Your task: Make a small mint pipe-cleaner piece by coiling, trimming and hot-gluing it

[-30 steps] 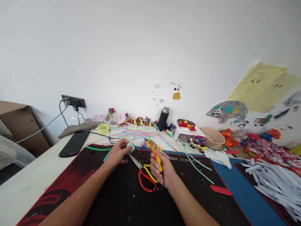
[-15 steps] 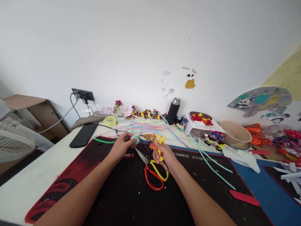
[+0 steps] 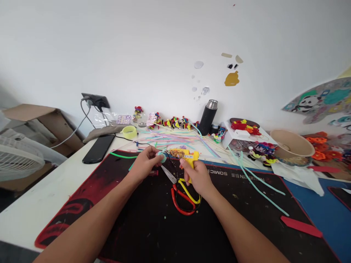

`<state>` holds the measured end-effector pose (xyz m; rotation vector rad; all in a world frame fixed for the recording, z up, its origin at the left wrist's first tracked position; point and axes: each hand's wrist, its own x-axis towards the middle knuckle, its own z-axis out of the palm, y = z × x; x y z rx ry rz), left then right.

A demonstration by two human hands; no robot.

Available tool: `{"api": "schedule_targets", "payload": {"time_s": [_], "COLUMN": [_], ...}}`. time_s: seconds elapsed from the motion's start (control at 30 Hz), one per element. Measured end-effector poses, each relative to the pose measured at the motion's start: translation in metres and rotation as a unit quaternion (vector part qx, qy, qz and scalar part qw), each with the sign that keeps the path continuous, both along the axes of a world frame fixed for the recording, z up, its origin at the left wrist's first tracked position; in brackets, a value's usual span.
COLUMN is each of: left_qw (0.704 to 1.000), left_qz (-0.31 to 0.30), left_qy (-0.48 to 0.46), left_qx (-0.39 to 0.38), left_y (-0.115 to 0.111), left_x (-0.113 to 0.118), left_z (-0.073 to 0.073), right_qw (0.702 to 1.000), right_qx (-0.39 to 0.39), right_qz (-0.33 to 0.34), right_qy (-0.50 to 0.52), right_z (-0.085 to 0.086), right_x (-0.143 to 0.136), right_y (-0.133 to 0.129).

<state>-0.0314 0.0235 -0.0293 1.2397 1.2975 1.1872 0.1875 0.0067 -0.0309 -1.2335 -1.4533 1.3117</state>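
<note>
Between its thumb and fingers my left hand (image 3: 146, 162) pinches a small pale-green fuzzy piece (image 3: 161, 156). My right hand (image 3: 197, 176) is wrapped round a yellow glue gun (image 3: 189, 156), its stained front pointing left at the piece. The tip is close to the piece; whether they touch cannot be made out. Below the hands, scissors (image 3: 182, 195) with one red and one yellow handle lie on the black mat (image 3: 164, 233), blades pointing up and left.
Pastel pipe cleaners (image 3: 172, 138) lie behind the hands, near a black flask (image 3: 208, 117) and small colourful figures (image 3: 175, 122). A phone (image 3: 99, 149) and yellow tape (image 3: 129, 132) are at left. A beige bowl (image 3: 292, 142) and red strip (image 3: 301, 226) are at right.
The glue gun has turned flatter in my right hand, showing more of its yellow body. The view has shifted slightly. My left hand still pinches the green piece.
</note>
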Motion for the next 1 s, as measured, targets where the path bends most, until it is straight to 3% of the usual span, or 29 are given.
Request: {"api": "schedule_targets", "payload": {"time_s": [0.3, 1.0], "left_qw": [1.0, 1.0], "left_qz": [0.0, 0.002], "left_qy": [0.009, 0.012], "left_qx": [0.008, 0.011], "left_y": [-0.004, -0.006], "left_x": [0.002, 0.003], "left_z": [0.001, 0.004], "right_qw": [0.985, 0.968], "right_qx": [0.088, 0.122], "right_qz": [-0.025, -0.04], "right_qy": [-0.144, -0.215], "right_z": [-0.001, 0.008], "right_x": [-0.002, -0.003], "right_y": [-0.007, -0.012]}}
